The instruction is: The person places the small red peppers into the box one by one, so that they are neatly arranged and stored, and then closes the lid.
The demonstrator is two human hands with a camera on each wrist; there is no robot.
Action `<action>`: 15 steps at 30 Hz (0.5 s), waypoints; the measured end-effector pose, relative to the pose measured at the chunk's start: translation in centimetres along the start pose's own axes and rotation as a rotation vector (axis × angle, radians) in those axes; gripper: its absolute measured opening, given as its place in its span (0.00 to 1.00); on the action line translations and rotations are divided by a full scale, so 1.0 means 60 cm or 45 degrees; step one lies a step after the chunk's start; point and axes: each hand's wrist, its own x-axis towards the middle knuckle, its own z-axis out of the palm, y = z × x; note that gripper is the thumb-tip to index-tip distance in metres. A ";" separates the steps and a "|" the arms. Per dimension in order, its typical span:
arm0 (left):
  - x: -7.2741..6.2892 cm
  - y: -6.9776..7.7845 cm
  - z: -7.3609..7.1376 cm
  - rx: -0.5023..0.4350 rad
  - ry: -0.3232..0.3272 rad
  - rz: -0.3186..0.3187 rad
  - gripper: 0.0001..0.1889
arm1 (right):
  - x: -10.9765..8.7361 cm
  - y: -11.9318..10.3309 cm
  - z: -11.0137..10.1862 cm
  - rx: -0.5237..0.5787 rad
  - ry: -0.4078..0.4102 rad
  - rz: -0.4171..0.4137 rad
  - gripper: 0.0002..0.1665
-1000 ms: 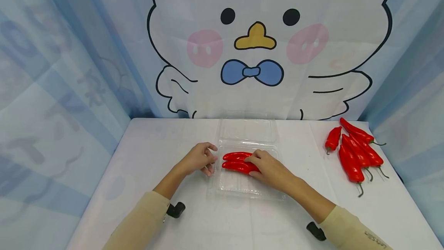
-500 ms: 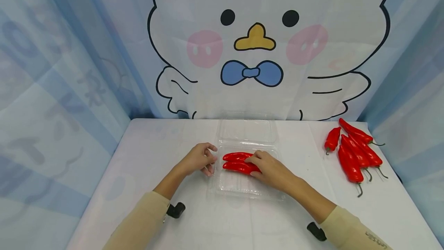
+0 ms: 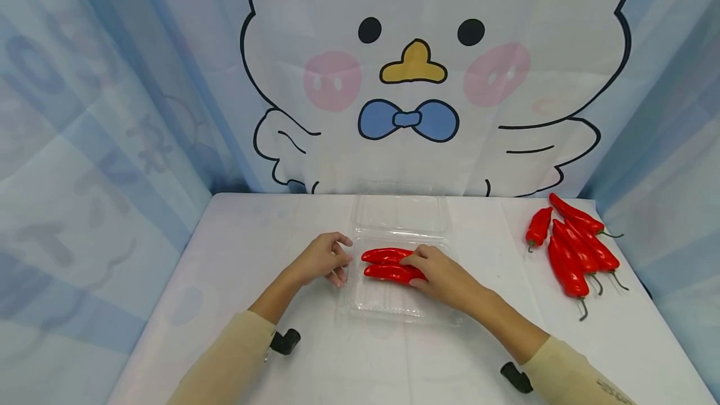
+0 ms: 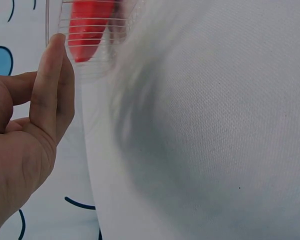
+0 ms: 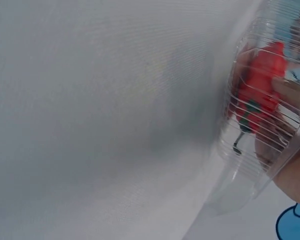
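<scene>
A clear plastic box with ribbed walls lies with its lid folded back on the white table. Inside are two red chili peppers, the farther pepper and the nearer pepper, side by side with tips pointing left. My right hand reaches into the box and grips the nearer pepper by its stem end, which the fingers hide in the head view. Through the box wall, the right wrist view shows a pepper's green cap beside the fingers. My left hand holds its fingertips at the box's left wall, thumb apart.
Several more red chili peppers lie in a loose pile at the table's right side, stems toward the front. A curtain with a cartoon bird hangs behind the table. Blue curtains flank both sides.
My right hand has shifted slightly right, and the nearer pepper has slid right with it inside the box. The left hand keeps its place at the box's left wall.
</scene>
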 end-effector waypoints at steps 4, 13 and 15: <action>0.001 -0.001 0.000 -0.001 -0.005 0.005 0.22 | -0.001 0.001 0.001 -0.003 0.010 -0.005 0.26; 0.005 -0.005 -0.001 -0.003 -0.006 0.005 0.22 | -0.003 0.003 -0.001 -0.001 0.016 0.006 0.26; 0.005 -0.006 0.000 0.002 -0.004 0.004 0.22 | -0.004 0.003 -0.002 -0.005 0.020 0.004 0.26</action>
